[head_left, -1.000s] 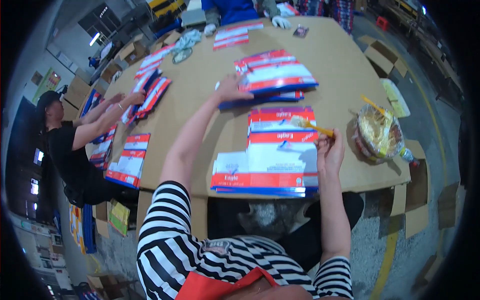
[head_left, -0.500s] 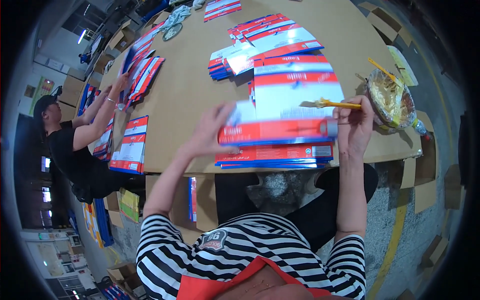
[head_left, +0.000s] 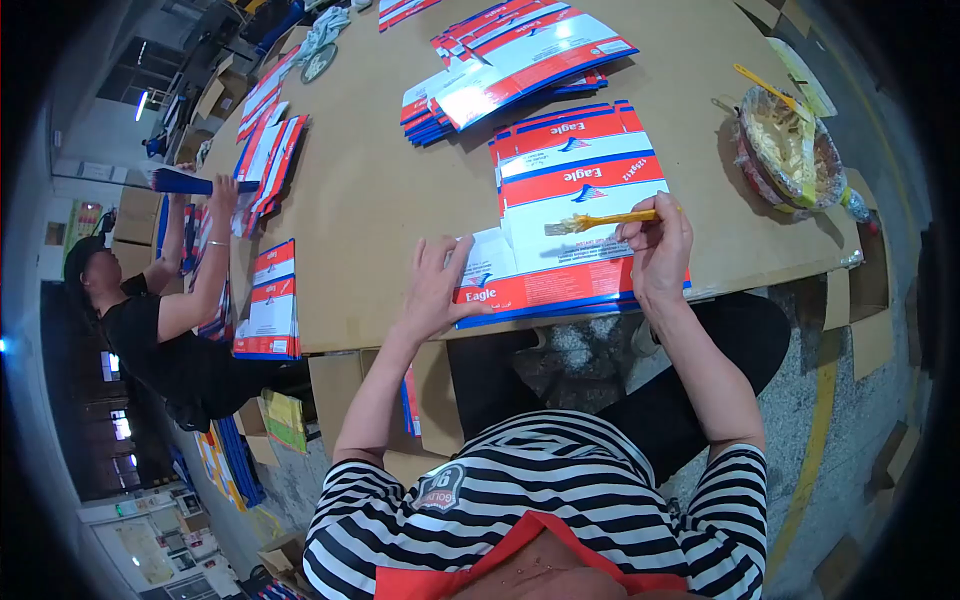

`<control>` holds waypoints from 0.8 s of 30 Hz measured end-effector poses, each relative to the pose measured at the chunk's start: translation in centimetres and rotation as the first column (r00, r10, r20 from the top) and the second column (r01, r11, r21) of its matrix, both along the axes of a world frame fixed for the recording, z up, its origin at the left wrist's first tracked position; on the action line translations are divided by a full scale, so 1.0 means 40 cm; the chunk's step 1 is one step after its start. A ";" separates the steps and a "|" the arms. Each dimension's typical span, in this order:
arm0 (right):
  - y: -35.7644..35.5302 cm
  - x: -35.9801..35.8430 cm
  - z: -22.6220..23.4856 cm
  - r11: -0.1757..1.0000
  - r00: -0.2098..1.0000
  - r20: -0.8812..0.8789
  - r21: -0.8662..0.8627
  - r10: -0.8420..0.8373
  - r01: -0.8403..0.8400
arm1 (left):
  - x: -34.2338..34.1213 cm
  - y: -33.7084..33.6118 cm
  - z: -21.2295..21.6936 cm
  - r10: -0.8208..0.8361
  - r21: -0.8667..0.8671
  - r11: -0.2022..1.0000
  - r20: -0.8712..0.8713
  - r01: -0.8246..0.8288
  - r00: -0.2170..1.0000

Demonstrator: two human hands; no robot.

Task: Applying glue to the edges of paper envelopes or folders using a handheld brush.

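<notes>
The left hand [head_left: 432,290] lies flat, fingers spread, pinning the near-left corner of a flattened red, white and blue printed cardboard carton [head_left: 560,270] that tops a stack at the near edge of the brown tabletop [head_left: 370,190]. The right hand [head_left: 660,245] closes its grip on a yellow-handled paste brush [head_left: 600,221], bristles pointing left over the carton's white panel. The carton looks light, thin and bendy, probably slick on its printed face, so a flat palm or an edge pinch likely suits it best. Beyond the right grip sits a foil-lined bowl of pale paste [head_left: 790,150].
</notes>
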State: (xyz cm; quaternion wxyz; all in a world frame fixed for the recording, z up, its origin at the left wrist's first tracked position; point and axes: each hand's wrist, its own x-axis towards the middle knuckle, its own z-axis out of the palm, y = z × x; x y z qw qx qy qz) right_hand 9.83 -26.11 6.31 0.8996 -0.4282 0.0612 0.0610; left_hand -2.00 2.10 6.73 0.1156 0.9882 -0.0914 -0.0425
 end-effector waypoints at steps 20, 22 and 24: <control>0.007 0.042 -0.109 0.963 0.974 -0.201 0.266 0.102 -0.046 | 0.018 -0.131 -0.109 0.355 -0.260 0.926 0.356 -0.274 0.864; 0.008 0.042 -0.108 0.964 0.973 -0.207 0.264 0.099 -0.041 | 0.019 -0.134 -0.101 0.356 -0.247 0.926 0.329 -0.285 0.874; 0.009 0.043 -0.108 0.964 0.972 -0.213 0.263 0.097 -0.039 | 0.018 -0.135 -0.101 0.359 -0.234 0.926 0.303 -0.297 0.883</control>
